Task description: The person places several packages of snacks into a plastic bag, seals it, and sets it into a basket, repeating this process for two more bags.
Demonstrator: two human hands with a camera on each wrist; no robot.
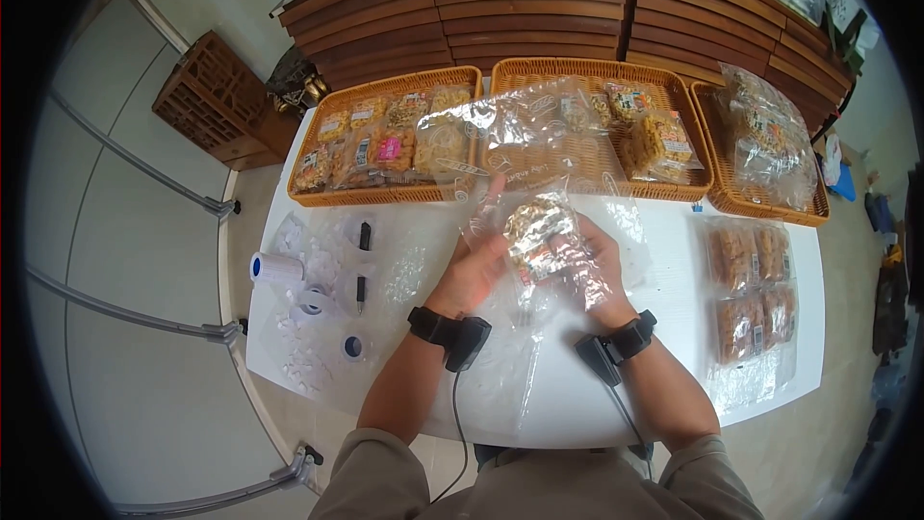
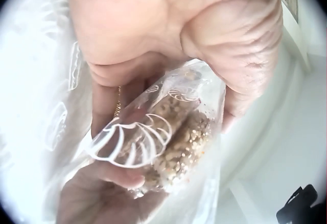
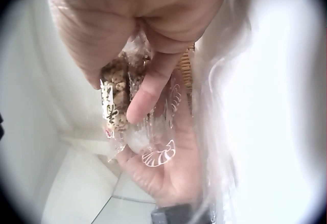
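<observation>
Both hands hold wrapped nut-and-seed snacks [image 1: 539, 233] above the white table, with clear plastic printed with white shell shapes around them. The left hand [image 1: 474, 274] grips the left side; in the left wrist view its fingers and thumb curl round the snacks [image 2: 189, 137] under the printed film [image 2: 130, 145]. On the other side, the right hand [image 1: 599, 265] holds the snacks, partly behind shiny film. In the right wrist view, the right hand [image 3: 138, 19] has a finger across the wrapper beside a labelled pack [image 3: 116, 99], and the left hand [image 3: 173, 173] is beneath.
Wicker baskets [image 1: 385, 195] with packed snacks line the table's back. At the right lie bagged orange-brown snacks [image 1: 739, 327]. A white roll [image 1: 279, 268], crumpled paper scraps [image 1: 306, 361], black pens [image 1: 362, 294] and a tape roll [image 1: 353, 347] are at the left. Clear film covers part of the table.
</observation>
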